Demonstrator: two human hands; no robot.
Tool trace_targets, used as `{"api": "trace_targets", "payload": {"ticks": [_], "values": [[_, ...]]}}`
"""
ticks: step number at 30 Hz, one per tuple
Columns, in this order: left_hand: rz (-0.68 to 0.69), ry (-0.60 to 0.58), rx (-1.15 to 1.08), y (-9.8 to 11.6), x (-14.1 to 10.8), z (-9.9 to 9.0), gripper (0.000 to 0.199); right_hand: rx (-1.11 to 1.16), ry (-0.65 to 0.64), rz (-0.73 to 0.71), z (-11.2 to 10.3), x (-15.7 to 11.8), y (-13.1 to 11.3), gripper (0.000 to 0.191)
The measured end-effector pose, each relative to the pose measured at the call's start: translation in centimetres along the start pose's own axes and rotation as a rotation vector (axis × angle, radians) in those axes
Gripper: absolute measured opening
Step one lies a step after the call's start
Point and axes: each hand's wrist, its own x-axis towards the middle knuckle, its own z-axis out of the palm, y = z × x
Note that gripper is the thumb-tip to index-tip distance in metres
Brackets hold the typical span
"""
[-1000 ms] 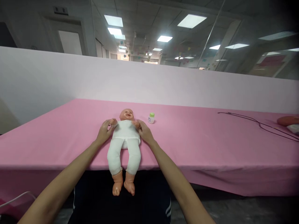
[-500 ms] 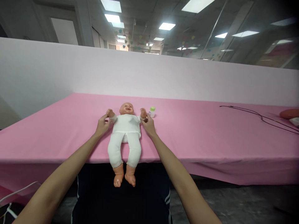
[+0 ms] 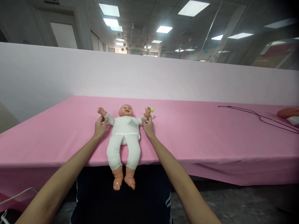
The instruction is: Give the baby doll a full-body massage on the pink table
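Observation:
A baby doll (image 3: 126,126) with a white cloth body lies on its back on the pink-covered table (image 3: 198,133), its feet hanging past the front edge. My left hand (image 3: 101,127) is closed on the doll's arm at the left, near the wrist. On the other side, my right hand (image 3: 148,127) grips the doll's other arm by the sleeve. Both doll arms are spread outward. Behind the doll's hand at the right stands a small bottle with a green cap (image 3: 152,110), mostly hidden.
Thin dark cords (image 3: 254,114) run across the table's right side toward an orange-brown object (image 3: 287,112) at the edge. A white partition (image 3: 151,77) rises behind the table. A white cable (image 3: 18,195) hangs at the lower left.
Both doll arms have swung farther outward with my hands on them. The doll's hand at the right now covers much of the bottle. The camera view has shifted slightly.

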Motion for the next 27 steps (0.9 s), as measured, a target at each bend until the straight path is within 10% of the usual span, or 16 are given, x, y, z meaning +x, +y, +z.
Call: {"api": "trace_targets", "payload": {"ticks": [5, 17, 27], "values": [[-0.302, 0.075, -0.208, -0.6, 0.7, -0.5, 0.054, 0.100, 0.010, 0.204, -0.7, 0.7, 0.7, 0.053], [0.201, -0.421, 0.047, 0.7, -0.6, 0.0, 0.035, 0.072, -0.410, -0.206, -0.1, 0.3, -0.3, 0.029], [-0.107, -0.006, -0.099, -0.4, 0.3, -0.2, 0.042, 0.207, -0.066, 0.094, -0.2, 0.6, 0.4, 0.039]]}}
